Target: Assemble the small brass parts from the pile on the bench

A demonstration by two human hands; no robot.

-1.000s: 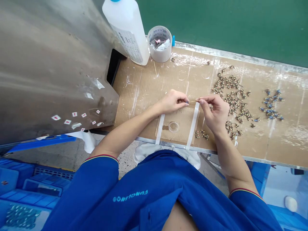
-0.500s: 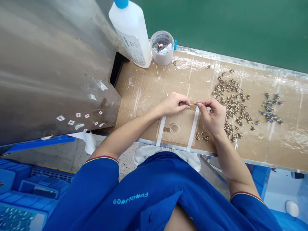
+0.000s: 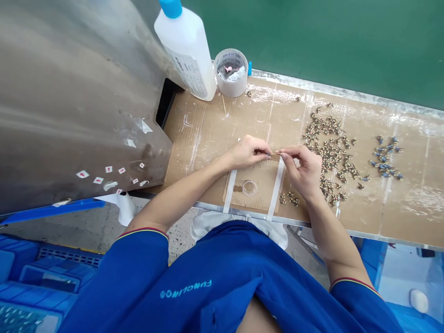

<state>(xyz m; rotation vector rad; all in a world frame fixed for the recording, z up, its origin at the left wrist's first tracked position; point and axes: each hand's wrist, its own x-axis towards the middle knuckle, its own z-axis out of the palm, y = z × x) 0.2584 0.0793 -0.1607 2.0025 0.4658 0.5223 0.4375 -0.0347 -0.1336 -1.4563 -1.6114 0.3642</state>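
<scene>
My left hand point(image 3: 249, 151) is closed in a pinch on a small blue-marked part, mostly hidden by the fingertips. Thumb and fingers of my right hand point(image 3: 305, 167) pinch a thin wooden toothpick point(image 3: 275, 153), whose tip meets the part at my left fingertips. Below the hands, a small round clear dish point(image 3: 249, 187) sits on a taped cardboard pad point(image 3: 262, 201). To the right of my right hand spreads a pile of small brass-coloured metal parts point(image 3: 328, 150). Farther right lies a group of similar parts with blue on them point(image 3: 385, 159). Several brass-coloured parts point(image 3: 294, 201) lie near the front edge.
A white bottle with a blue cap point(image 3: 187, 51) stands at the back left, beside a tape-roll cup point(image 3: 231, 85) holding scraps. Another toothpick point(image 3: 224, 105) lies before the cup. A metal panel point(image 3: 86, 92) bounds the left; a green surface point(image 3: 312, 41) lies behind the cardboard-covered bench point(image 3: 412, 208).
The whole view has shifted slightly. My hands have drawn a little closer together, with less of the toothpick showing between them. Both keep their pinch.
</scene>
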